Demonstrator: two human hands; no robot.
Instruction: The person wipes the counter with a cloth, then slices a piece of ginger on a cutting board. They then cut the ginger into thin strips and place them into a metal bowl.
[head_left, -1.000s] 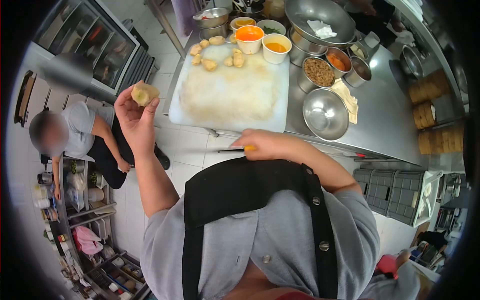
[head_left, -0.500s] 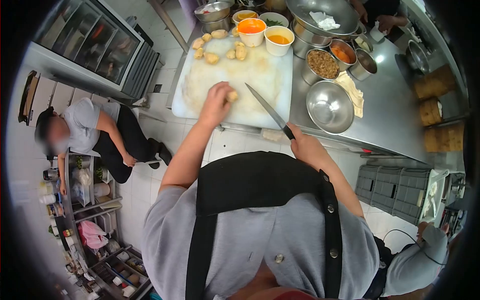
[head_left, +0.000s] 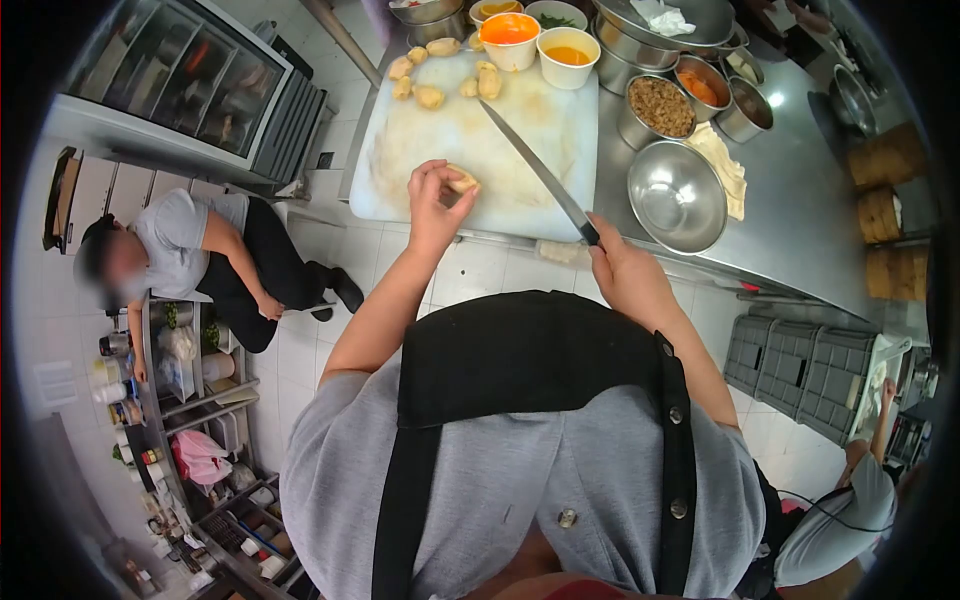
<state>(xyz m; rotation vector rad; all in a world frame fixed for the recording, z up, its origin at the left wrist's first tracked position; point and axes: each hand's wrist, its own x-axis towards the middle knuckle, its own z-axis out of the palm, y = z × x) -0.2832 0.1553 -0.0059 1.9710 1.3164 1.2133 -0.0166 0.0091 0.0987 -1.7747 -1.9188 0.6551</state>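
Head cam: left fingers [head_left: 426, 177] pinch a knobbly tan root [head_left: 463, 182] over the white plastic board [head_left: 400, 140], right fingers [head_left: 601, 232] grip the long steel knife [head_left: 541, 169], so tuck those fingertips.

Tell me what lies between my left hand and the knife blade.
Between your left hand and the knife blade, the head view shows just a bare, stained stretch of cutting board.
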